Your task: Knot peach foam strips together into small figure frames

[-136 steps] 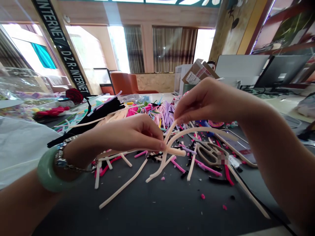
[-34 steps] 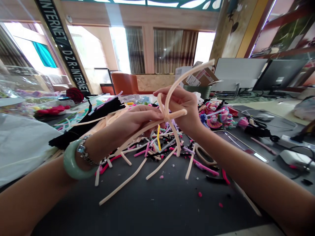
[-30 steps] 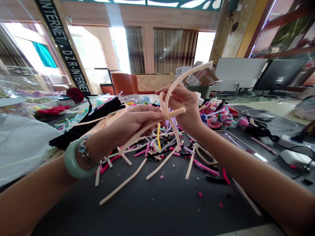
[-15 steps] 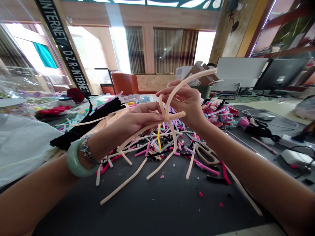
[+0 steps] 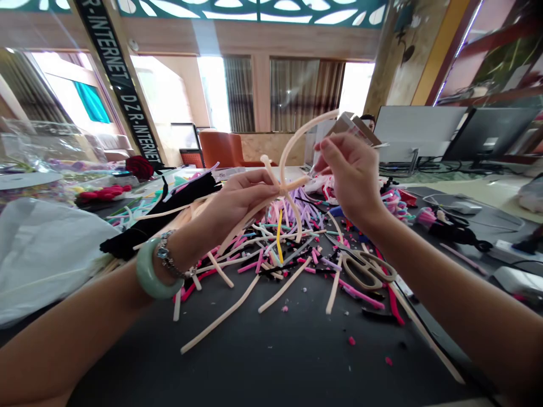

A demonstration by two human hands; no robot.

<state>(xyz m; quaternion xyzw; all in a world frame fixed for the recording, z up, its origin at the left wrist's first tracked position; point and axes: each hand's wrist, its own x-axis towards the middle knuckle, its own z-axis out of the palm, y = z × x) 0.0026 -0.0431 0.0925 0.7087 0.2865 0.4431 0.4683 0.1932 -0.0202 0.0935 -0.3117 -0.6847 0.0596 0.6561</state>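
A bundle of cream pipe cleaners is joined at one point, its ends spreading outward. My left hand is closed on it, pinching beside the joint with thumb and fingers. One long strand arcs up and right; another hangs down. My right hand is raised right of the bundle, fingers curled in toward the thumb. Between its fingertips and the short strand shows a small pale, blurred patch; whether the fingers hold it is unclear. Beige-handled scissors lie on the dark table below my right hand.
Cut pipe cleaners in many colours litter the table beyond my hands. A black bundle and white plastic bag are at left. Monitors stand at back right, near a cardboard box and fluffy pink-blue pieces.
My right hand has come off the bundle and moved right, its fingers curling. The small upright loop now appears as a short raised end. My left hand keeps its pinch. The view has tilted up slightly.
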